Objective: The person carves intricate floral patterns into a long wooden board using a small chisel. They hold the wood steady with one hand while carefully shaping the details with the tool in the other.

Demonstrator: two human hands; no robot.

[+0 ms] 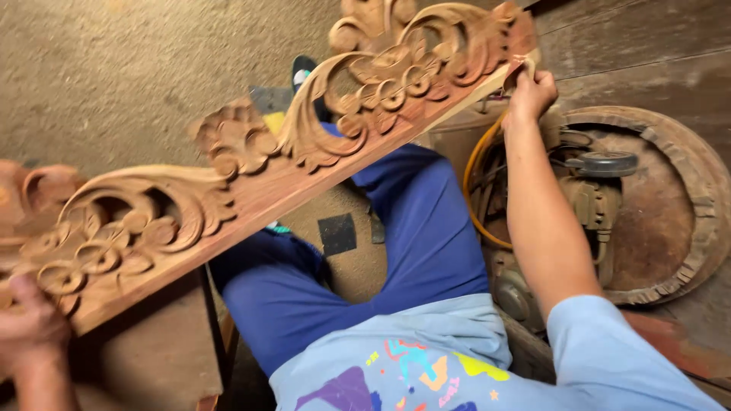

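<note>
A long carved wooden panel (251,164) with scrolls and flowers runs diagonally from lower left to upper right above my lap. My left hand (30,327) grips its lower left end, fingers curled over the edge. My right hand (531,91) is up at the far right end, pressing a small folded piece of sandpaper (520,67) against the panel's lower edge. My legs in blue trousers (396,236) are beneath the panel.
A round carved wooden piece (670,221) lies on the floor at right, with a dusty power tool (598,190) and a yellow hose (476,175) beside it. A wooden stool or bench (152,350) stands at lower left. Concrete floor stretches beyond.
</note>
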